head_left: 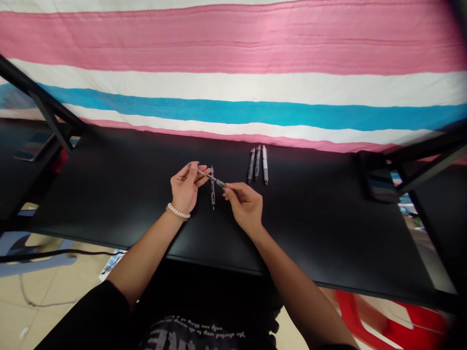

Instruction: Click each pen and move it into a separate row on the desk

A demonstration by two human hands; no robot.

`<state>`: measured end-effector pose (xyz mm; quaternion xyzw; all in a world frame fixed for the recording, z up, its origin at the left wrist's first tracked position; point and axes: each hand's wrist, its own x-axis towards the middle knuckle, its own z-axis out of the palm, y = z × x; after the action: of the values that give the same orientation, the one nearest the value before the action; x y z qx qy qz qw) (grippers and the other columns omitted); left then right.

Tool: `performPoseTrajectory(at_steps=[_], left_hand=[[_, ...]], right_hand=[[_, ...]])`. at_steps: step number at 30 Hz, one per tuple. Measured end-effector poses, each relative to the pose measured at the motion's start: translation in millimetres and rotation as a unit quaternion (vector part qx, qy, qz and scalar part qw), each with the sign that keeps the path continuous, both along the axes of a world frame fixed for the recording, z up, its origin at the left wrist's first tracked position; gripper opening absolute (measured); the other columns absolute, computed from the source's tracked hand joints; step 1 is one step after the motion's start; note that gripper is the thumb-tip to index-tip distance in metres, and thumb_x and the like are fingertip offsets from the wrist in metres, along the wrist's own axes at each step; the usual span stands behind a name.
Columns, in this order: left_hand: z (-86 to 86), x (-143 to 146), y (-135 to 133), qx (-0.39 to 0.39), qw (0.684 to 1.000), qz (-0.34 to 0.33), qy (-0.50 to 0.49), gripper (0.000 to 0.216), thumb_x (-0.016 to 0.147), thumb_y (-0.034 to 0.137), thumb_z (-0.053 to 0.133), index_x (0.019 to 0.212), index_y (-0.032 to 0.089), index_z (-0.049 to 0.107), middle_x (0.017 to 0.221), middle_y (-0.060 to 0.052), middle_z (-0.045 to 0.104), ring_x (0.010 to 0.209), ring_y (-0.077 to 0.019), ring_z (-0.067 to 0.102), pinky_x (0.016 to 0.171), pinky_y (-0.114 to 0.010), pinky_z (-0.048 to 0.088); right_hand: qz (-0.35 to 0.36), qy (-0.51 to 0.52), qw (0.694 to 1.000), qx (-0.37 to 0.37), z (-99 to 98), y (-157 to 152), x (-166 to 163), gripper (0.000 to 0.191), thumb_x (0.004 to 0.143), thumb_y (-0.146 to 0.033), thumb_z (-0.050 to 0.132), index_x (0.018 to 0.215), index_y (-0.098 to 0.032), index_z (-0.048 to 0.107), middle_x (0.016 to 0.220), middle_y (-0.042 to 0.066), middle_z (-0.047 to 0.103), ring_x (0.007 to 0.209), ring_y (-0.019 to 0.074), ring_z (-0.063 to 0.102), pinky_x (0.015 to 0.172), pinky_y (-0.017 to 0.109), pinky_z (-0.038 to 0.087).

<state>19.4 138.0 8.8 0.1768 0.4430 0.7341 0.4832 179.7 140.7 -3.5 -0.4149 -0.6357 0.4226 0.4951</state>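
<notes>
Between my two hands a grey pen [210, 177] is held at a slant above the table. My left hand [185, 187], with a pale beaded bracelet [177, 212] at its wrist, pinches the upper left end. At the lower right end, the fingertips of my right hand [245, 204] close on the tip section. A second grey pen [213, 196] lies upright in view on the table, partly hidden behind the held one. Further right, two grey pens [257, 163] and one white pen [265, 163] with a grey grip lie side by side.
The black table [321, 218] runs across the view, with a pink, white and blue striped cloth [233, 114] along its back. Black metal bars stand at both sides. A dark phone-like slab [381, 177] is at the right. Below is a red stool [412, 318].
</notes>
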Motion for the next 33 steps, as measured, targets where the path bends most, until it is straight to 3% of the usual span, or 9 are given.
performPoseTrajectory(at_steps=[3, 6, 10, 13, 16, 20, 25, 30, 33], left_hand=[[-0.6, 0, 0, 0.001, 1.0, -0.003, 0.006, 0.034, 0.073, 0.042, 0.083, 0.091, 0.017, 0.07, 0.086, -0.005, 0.076, 0.082, -0.0189, 0.076, 0.081, -0.034, 0.061], [-1.3, 0, 0, 0.003, 1.0, -0.006, 0.01, 0.033, 0.074, 0.042, 0.083, 0.091, 0.017, 0.07, 0.086, -0.005, 0.076, 0.083, -0.0191, 0.076, 0.082, -0.035, 0.061], [-1.2, -1, 0, 0.009, 1.0, -0.008, 0.003, 0.034, 0.072, 0.041, 0.084, 0.09, 0.017, 0.07, 0.086, -0.005, 0.076, 0.082, -0.0185, 0.076, 0.08, -0.034, 0.061], [-0.2, -1, -1, 0.006, 1.0, -0.009, 0.0, 0.034, 0.071, 0.042, 0.085, 0.09, 0.017, 0.07, 0.085, -0.005, 0.076, 0.081, -0.0184, 0.075, 0.08, -0.033, 0.061], [0.2, 0, -1, 0.0, 1.0, -0.009, 0.007, 0.034, 0.072, 0.043, 0.084, 0.09, 0.017, 0.07, 0.086, -0.005, 0.075, 0.082, -0.0188, 0.075, 0.081, -0.034, 0.06], [-1.6, -1, 0, 0.003, 1.0, -0.001, 0.015, 0.034, 0.073, 0.044, 0.083, 0.09, 0.017, 0.069, 0.086, -0.005, 0.075, 0.082, -0.0188, 0.076, 0.082, -0.035, 0.06], [-5.2, -5, 3, -0.009, 0.997, 0.078, 0.006, 0.035, 0.073, 0.044, 0.083, 0.09, 0.017, 0.068, 0.087, -0.004, 0.075, 0.085, -0.018, 0.075, 0.084, -0.033, 0.059], [-4.8, 3, 0, -0.005, 1.0, 0.005, -0.01, 0.036, 0.072, 0.043, 0.084, 0.091, 0.017, 0.069, 0.086, -0.005, 0.075, 0.083, -0.0182, 0.075, 0.083, -0.034, 0.06], [-3.8, 7, -2, -0.001, 1.0, -0.008, -0.016, 0.035, 0.071, 0.042, 0.085, 0.09, 0.017, 0.069, 0.085, -0.004, 0.075, 0.082, -0.0185, 0.075, 0.081, -0.033, 0.06]], right_hand=[[-0.01, -0.002, 1.0, 0.014, 0.4, 1, 0, 0.008, 0.085, -0.032, 0.071, 0.089, -0.025, 0.072, 0.099, 0.005, 0.071, 0.087, 0.0186, 0.07, 0.079, 0.037, 0.061], [-0.006, 0.028, 0.999, -0.037, 0.2, 3, 0, 0.011, 0.086, -0.034, 0.07, 0.09, -0.024, 0.071, 0.085, 0.003, 0.07, 0.074, 0.0161, 0.068, 0.07, 0.034, 0.061], [0.009, 0.058, 0.997, -0.041, -1.6, 5, 0, 0.016, 0.079, -0.035, 0.078, 0.089, -0.024, 0.071, 0.095, 0.004, 0.071, 0.086, 0.0183, 0.07, 0.078, 0.037, 0.062], [0.016, 0.062, 0.995, -0.073, -3.0, 4, 0, 0.017, 0.083, -0.037, 0.073, 0.094, -0.024, 0.071, 0.085, 0.003, 0.072, 0.073, 0.0169, 0.07, 0.069, 0.035, 0.062], [-0.007, 0.05, 0.998, -0.034, -3.0, 3, 0, 0.021, 0.078, -0.036, 0.079, 0.093, -0.024, 0.072, 0.105, 0.006, 0.072, 0.09, 0.0194, 0.071, 0.079, 0.037, 0.062], [-0.016, 0.045, 0.998, -0.045, -1.1, 1, 0, 0.017, 0.085, -0.037, 0.072, 0.095, -0.024, 0.073, 0.083, 0.003, 0.072, 0.07, 0.0159, 0.07, 0.065, 0.033, 0.062], [-0.076, -0.006, 0.996, 0.053, 4.1, 0, 2, 0.006, 0.084, -0.031, 0.074, 0.084, -0.025, 0.075, 0.092, 0.005, 0.075, 0.083, 0.0203, 0.072, 0.073, 0.037, 0.063], [-0.068, -0.026, 0.993, 0.09, 4.6, -1, 4, 0.003, 0.084, -0.027, 0.074, 0.082, -0.027, 0.076, 0.092, 0.004, 0.076, 0.083, 0.0205, 0.073, 0.079, 0.04, 0.063], [-0.058, -0.022, 0.997, 0.041, -0.3, -2, 3, 0.009, 0.087, -0.032, 0.07, 0.092, -0.026, 0.076, 0.083, 0.003, 0.076, 0.073, 0.0195, 0.073, 0.071, 0.038, 0.064]])
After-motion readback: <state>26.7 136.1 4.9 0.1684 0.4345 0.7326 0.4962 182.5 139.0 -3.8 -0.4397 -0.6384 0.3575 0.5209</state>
